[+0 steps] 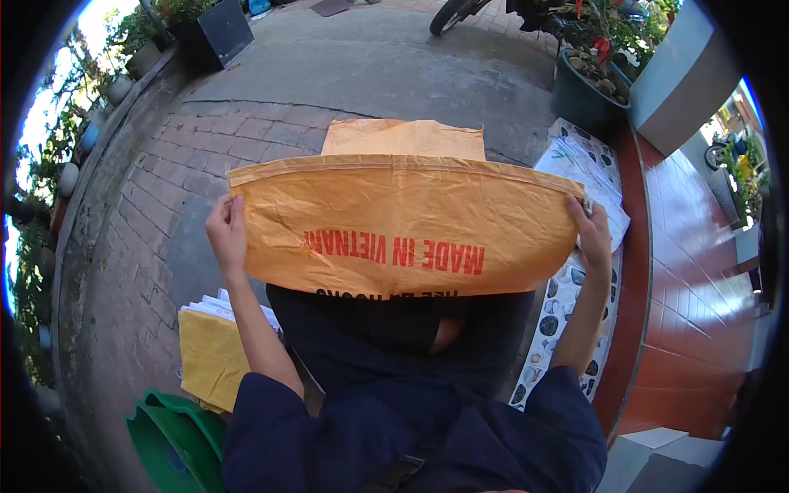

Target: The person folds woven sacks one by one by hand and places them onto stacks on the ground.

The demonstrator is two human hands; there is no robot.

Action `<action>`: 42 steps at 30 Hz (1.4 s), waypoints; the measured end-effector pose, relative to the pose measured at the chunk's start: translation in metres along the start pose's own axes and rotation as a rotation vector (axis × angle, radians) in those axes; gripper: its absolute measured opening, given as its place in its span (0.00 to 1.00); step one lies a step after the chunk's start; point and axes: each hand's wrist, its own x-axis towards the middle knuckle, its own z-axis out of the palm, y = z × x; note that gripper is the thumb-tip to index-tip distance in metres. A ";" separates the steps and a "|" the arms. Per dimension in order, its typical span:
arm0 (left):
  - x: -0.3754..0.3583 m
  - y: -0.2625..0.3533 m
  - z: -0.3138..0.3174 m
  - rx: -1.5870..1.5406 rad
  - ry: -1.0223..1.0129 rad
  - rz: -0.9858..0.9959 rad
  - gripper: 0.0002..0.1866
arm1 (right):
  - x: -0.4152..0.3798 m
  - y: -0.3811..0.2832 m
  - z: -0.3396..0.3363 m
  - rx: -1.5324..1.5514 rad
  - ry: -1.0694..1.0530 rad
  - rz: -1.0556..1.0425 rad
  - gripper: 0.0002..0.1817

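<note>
An orange woven sack (394,197) is stretched wide across my lap, its stitched edge facing away from me. Red "MADE IN VIETNAM" lettering on it appears upside down, with black print cut off at the near fold. My left hand (228,230) pinches the left end of the sack, thumb on top. At the opposite end, my right hand (592,230) is closed on the right edge. Beyond the stitched edge, a paler orange piece of sacking (403,138) sticks out, partly covered by the sack.
Folded yellow sacks (212,357) lie with white ones at my left, near a green plastic object (177,440). White sheeting (588,177) rests on the pebbled ledge (549,320) at right, beside a red tiled floor (690,329). A potted plant (592,86) and motorbike wheel (450,15) stand ahead.
</note>
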 end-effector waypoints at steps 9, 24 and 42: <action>0.139 -0.092 0.142 0.268 -0.328 0.026 0.13 | 0.189 0.094 0.063 -0.047 -0.071 0.180 0.17; 0.035 -0.296 0.165 0.745 -0.647 -0.558 0.39 | 0.074 0.210 0.125 -0.641 -0.164 0.321 0.29; 0.005 -0.212 0.147 0.634 -0.776 -0.993 0.29 | 0.074 0.253 0.151 -0.434 0.296 0.318 0.15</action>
